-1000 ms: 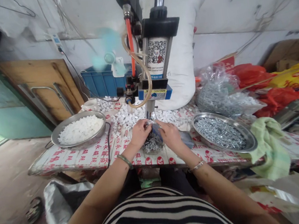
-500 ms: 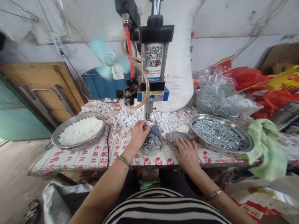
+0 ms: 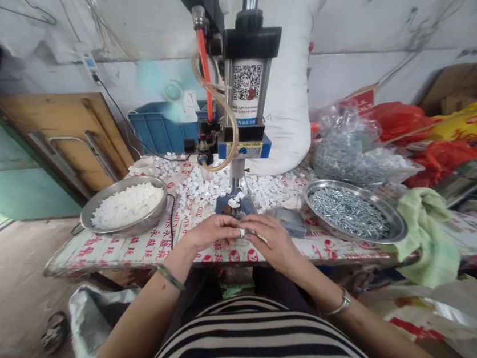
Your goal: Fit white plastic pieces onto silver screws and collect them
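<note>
My left hand (image 3: 214, 232) and my right hand (image 3: 273, 240) meet in front of the press (image 3: 249, 97), fingertips pinched together. Between them shows a small white plastic piece (image 3: 242, 232); any screw with it is too small to make out. Just behind my fingers, a few white pieces lie on the blue base of the press (image 3: 247, 204). A flat grey packet or pad (image 3: 290, 219) lies beyond my right hand. To its right stands a metal bowl (image 3: 401, 235) of small silvery screws or pins. My hands partly hide the metal parts under them.
At the left, a metal bowl (image 3: 88, 222) holds many white pieces. More white pieces (image 3: 205, 185) are scattered behind the press. A blue crate (image 3: 159, 131) and a spinning fan (image 3: 174, 91) stand at the back. A green cloth (image 3: 425, 232) hangs over the table edge.
My left hand has drawn back from under the press toward me. My right hand has left the grey packet and moved left, joining my left hand at the white piece.
</note>
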A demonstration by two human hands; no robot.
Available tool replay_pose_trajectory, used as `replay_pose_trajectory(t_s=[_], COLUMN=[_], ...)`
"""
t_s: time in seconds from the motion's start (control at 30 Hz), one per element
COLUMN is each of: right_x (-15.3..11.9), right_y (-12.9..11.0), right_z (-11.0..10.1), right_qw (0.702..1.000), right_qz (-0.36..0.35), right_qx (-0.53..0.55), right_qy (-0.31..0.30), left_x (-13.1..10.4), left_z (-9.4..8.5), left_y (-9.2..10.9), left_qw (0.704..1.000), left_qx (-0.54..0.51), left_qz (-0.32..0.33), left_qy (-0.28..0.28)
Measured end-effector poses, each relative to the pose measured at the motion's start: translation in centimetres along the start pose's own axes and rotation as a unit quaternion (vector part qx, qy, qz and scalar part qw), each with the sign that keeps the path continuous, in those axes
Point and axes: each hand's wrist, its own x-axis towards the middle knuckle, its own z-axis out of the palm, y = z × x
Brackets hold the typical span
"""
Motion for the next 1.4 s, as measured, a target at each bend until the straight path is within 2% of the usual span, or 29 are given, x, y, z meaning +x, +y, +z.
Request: replay_pose_trajectory(t_s=[0.17,0.27,0.3,0.37,0.43,0.47,0.5,0.57,0.63,0.7,0.93,1.17,1.3,1.4], right_x=[-0.9,-0.9,-0.6,0.4,2.0,2.9,3.8,5.5,6.7,7.3,7.3,7.2,6.8,6.6], right_y=[-0.6,-0.1,0.3,1.6,3.3,4.1,4.9,5.9,6.3,6.3,5.9,5.8,6.1,6.2], right_z=[1.3,1.4,1.3,1.3,1.4,1.6,1.8,2.4,2.9,3.3,3.1,3.2,3.5,3.7], right_qw=[1.000,0.999,0.999,0.998,0.996,0.995,0.994,0.992,0.992,0.991,0.984,0.978,0.975,0.977], right_qz=[-0.016,-0.030,-0.027,-0.006,0.028,0.046,0.061,0.080,0.088,0.091,0.089,0.026,-0.021,-0.005], right_qx=[-0.013,-0.030,-0.039,-0.060,-0.074,-0.076,-0.076,-0.074,-0.080,-0.092,-0.154,-0.207,-0.220,-0.213], right_qy=[-0.005,0.013,0.020,0.034,0.048,0.052,0.057,0.056,0.040,0.015,-0.022,-0.009,0.007,0.018], left_x=[-0.5,-0.3,-0.1,0.5,1.3,1.8,2.4,3.4,4.3,5.0,6.1,6.3,6.5,6.5], left_z=[-0.1,0.1,0.2,0.3,0.2,0.1,0.1,-0.2,-0.4,-0.6,-0.8,-1.1,-0.8,-0.6], left_y=[-0.9,-0.8,-0.7,-0.6,-0.6,-0.7,-0.8,-1.0,-1.2,-1.3,-1.6,-1.2,-0.8,-0.9], left_qw=[0.999,0.999,1.000,0.986,0.932,0.899,0.872,0.841,0.827,0.827,0.872,0.883,0.872,0.860], left_qx=[-0.035,-0.011,0.012,0.086,0.179,0.221,0.256,0.299,0.318,0.319,0.238,0.233,0.256,0.276], left_qz=[-0.024,-0.020,-0.006,0.057,0.131,0.155,0.170,0.183,0.194,0.198,0.202,0.185,0.192,0.214], left_qy=[-0.031,-0.027,0.004,0.132,0.287,0.344,0.381,0.411,0.421,0.418,0.377,0.363,0.371,0.373])
